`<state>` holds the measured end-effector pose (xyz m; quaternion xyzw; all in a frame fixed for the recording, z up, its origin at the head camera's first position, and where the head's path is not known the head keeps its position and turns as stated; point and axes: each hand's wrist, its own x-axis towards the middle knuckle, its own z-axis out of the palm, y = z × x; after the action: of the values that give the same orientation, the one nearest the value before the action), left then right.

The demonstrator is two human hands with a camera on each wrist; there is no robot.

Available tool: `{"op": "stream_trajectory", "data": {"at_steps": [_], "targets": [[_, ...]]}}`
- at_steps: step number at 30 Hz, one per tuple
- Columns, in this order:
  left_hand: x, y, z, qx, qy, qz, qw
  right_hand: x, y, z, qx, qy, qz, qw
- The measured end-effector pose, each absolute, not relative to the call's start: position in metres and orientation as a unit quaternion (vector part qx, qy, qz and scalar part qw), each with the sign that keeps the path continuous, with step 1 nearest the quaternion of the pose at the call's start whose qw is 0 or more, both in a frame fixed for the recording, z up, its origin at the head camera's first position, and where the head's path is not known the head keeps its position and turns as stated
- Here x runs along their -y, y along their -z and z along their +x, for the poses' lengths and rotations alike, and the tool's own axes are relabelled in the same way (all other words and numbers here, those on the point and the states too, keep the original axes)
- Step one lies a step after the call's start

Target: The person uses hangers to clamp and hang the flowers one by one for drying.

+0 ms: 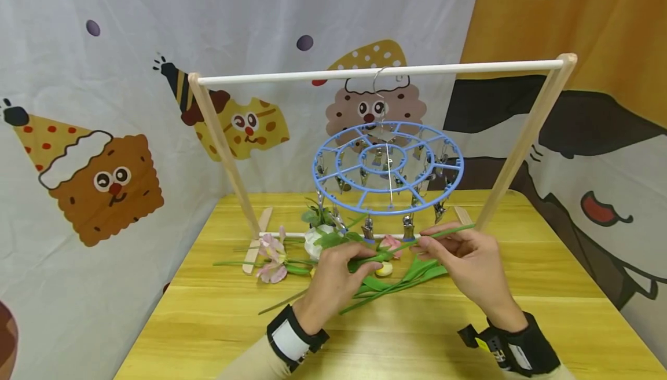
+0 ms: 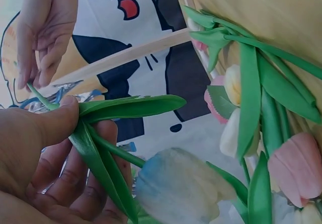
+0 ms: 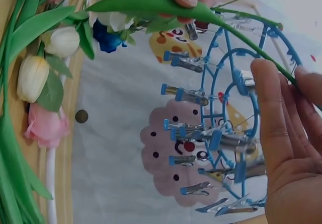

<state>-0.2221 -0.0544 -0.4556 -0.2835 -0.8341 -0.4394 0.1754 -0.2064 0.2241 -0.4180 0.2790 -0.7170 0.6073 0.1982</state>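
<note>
My left hand (image 1: 333, 278) pinches an artificial tulip (image 2: 181, 186) by its green stem, close to where the leaves branch off. Its pale, blue-tinged head hangs below the fingers in the left wrist view. Further along the same stem (image 1: 453, 231), my right hand (image 1: 471, 264) pinches it between thumb and fingers, near the end. The tulip is held level above the table, in front of a blue round clip hanger (image 1: 461, 165). Metal clips with blue tips (image 3: 186, 94) dangle from the hanger's rings.
A wooden rack with a white top bar (image 1: 292, 76) carries the hanger. On the wooden table (image 1: 208, 322) lie a pink lily-like flower (image 1: 272, 255), a white bloom (image 1: 312, 243), a pink rose (image 3: 46, 126), pale tulips (image 3: 33, 79) and several green stems. A printed cloth hangs behind.
</note>
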Motion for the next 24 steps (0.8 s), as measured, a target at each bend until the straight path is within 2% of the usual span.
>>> {"op": "stream_trajectory", "data": {"at_steps": [7, 24], "targets": [[0.052, 0.453, -0.222, 0.825, 0.450, -0.288, 0.186, -0.220, 0.414, -0.206, 0.720, -0.597, 0.268, 0.229], [0.047, 0.445, -0.218, 0.820, 0.467, -0.278, 0.181, -0.221, 0.405, -0.207, 0.723, -0.591, 0.264, 0.242]]}}
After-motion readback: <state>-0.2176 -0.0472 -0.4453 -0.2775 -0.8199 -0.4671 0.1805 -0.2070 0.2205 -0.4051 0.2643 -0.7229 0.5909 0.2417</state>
